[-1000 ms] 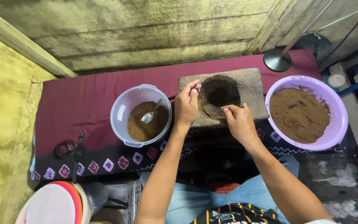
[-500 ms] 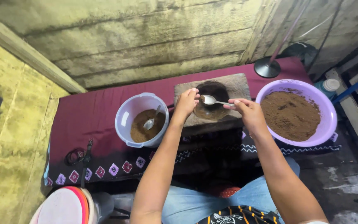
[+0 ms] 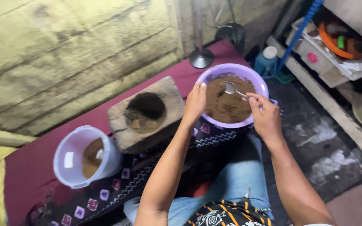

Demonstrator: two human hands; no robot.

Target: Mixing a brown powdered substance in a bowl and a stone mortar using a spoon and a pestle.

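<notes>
My right hand (image 3: 265, 117) grips a metal spoon (image 3: 233, 89) whose bowl hangs just over brown powder inside a purple basin (image 3: 257, 79). My left hand (image 3: 195, 102) rests on that basin's near-left rim, fingers curled over the edge. Left of the basin sits a wooden block (image 3: 169, 96) with a round dark hollow (image 3: 146, 109) holding a little brown paste. Further left stands a pale lilac bucket (image 3: 70, 161) with brown mix and a second spoon inside.
Everything rests on a maroon patterned cloth (image 3: 34, 167) against a rough concrete wall. A lamp base (image 3: 201, 57) stands behind the basin. A blue-capped bottle (image 3: 267, 58), a blue pole and a cluttered shelf lie to the right. My knees in jeans are below.
Both hands moved from the wooden block's hollow to the purple basin. The right hand took up a spoon and now holds it over the powder; the view swung right.
</notes>
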